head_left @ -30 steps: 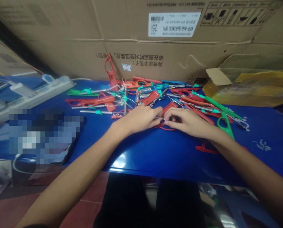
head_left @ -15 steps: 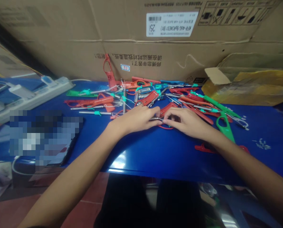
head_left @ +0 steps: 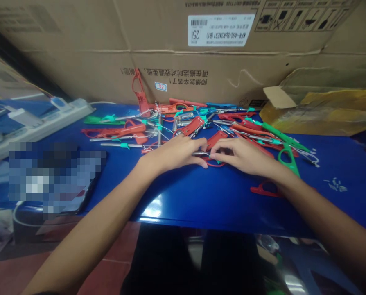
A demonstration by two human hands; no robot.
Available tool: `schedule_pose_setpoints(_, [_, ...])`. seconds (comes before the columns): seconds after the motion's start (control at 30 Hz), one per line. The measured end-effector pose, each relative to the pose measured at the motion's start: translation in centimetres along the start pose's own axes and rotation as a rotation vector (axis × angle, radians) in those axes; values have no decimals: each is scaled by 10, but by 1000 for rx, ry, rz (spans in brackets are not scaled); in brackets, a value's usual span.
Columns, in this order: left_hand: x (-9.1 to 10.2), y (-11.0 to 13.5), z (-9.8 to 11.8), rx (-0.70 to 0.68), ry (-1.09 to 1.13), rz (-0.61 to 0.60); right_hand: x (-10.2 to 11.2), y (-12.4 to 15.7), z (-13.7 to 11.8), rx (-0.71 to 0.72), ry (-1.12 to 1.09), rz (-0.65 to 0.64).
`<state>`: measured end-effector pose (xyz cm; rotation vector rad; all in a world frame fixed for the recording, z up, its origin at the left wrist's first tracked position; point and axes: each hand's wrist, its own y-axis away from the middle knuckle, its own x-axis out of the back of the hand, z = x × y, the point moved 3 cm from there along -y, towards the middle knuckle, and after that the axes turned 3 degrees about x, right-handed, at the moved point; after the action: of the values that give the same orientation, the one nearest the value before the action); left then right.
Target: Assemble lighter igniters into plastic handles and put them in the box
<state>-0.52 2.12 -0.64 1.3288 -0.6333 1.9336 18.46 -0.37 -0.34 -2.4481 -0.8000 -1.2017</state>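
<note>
In the head view, the main risk was judged to lie with the thin metal pin (head_left: 201,153). It was pinched only at its ends, low over the middle of the blue table (head_left: 198,200), above a red plastic loop (head_left: 214,164). With so slight a grip, it could have been let slip. It might then have been lost among the pile of red and green handles (head_left: 186,123) just beyond on the far side, where many similar pins lay. The loose wires in that pile could also have been snagged by a knuckle. A red piece (head_left: 263,189) beside the right wrist could have been swept toward the near edge by the forearm.

The left hand (head_left: 173,153) was laid palm down, with its thumb and fingertips drawn narrowly together on the pin's left end. The right hand (head_left: 244,157) was curled, its fingertips closed to a fine pinch at the pin's right end. How much of the pin was covered there could not be told. A green handle (head_left: 289,159) lay just right of that hand, untouched.
</note>
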Motion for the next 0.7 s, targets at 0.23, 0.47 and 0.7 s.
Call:
schedule_pose_setpoints(0.23, [-1,0,0,-4,0,3,1,0,-2,-28,17,11])
schedule_pose_setpoints(0.47, [-3,-1,-1,-2,11,1,5,0,-4,-13,55,-29])
schedule_pose_setpoints(0.7, [-1,-1,3,1,30,-12,6,4,-7,9,131,-26])
